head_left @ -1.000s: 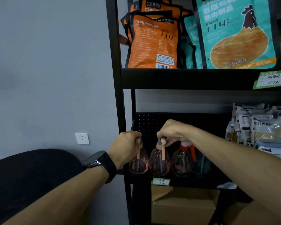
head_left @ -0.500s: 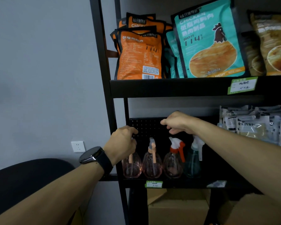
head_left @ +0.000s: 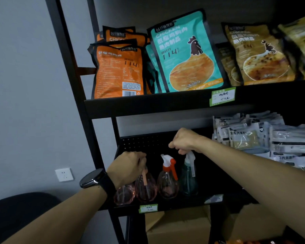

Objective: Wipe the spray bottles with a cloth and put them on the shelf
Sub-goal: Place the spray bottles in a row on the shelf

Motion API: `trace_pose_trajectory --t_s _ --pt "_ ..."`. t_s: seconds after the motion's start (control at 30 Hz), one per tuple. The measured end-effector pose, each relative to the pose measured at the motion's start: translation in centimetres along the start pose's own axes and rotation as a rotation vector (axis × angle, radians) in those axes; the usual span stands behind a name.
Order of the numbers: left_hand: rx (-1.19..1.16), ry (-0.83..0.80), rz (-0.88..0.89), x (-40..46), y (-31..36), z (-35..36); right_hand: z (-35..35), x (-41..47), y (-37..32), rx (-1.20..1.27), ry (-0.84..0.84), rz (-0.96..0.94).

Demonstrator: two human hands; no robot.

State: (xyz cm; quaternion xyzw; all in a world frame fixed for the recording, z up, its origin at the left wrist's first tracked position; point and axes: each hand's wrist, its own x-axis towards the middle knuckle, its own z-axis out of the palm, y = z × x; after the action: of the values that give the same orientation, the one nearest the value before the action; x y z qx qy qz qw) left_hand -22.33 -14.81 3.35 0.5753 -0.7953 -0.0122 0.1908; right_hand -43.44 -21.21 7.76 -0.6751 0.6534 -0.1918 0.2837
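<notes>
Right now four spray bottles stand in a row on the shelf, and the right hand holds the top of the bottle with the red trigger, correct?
Not quite. The head view shows the right hand on the teal spray bottle with the white trigger; the red-trigger bottle stands untouched beside it.

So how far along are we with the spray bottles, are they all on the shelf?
Four bottles stand in a row on the lower shelf. The red-trigger bottle stands free and looks done. The left hand has its grip on a pink bottle; the right hand holds the green bottle by its head. No cloth shows, so wiping can't be confirmed. Left: releasing both.
</notes>
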Motion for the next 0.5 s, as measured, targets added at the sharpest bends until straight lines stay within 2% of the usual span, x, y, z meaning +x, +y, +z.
trace_pose_trajectory --t_s 0.13,0.37,0.5 --pt "0.011 -0.099 -0.005 0.2 -0.5 1.1 0.9 0.0 0.3 -0.038 -0.051 -0.006" --pt "0.015 -0.068 0.004 0.3 -1.3 1.9 2.8 -0.2 0.1 -0.095 -0.129 -0.019" --pt "0.008 -0.060 0.019 0.3 -1.4 2.0 3.4 -0.2 0.1 -0.109 -0.116 -0.030"
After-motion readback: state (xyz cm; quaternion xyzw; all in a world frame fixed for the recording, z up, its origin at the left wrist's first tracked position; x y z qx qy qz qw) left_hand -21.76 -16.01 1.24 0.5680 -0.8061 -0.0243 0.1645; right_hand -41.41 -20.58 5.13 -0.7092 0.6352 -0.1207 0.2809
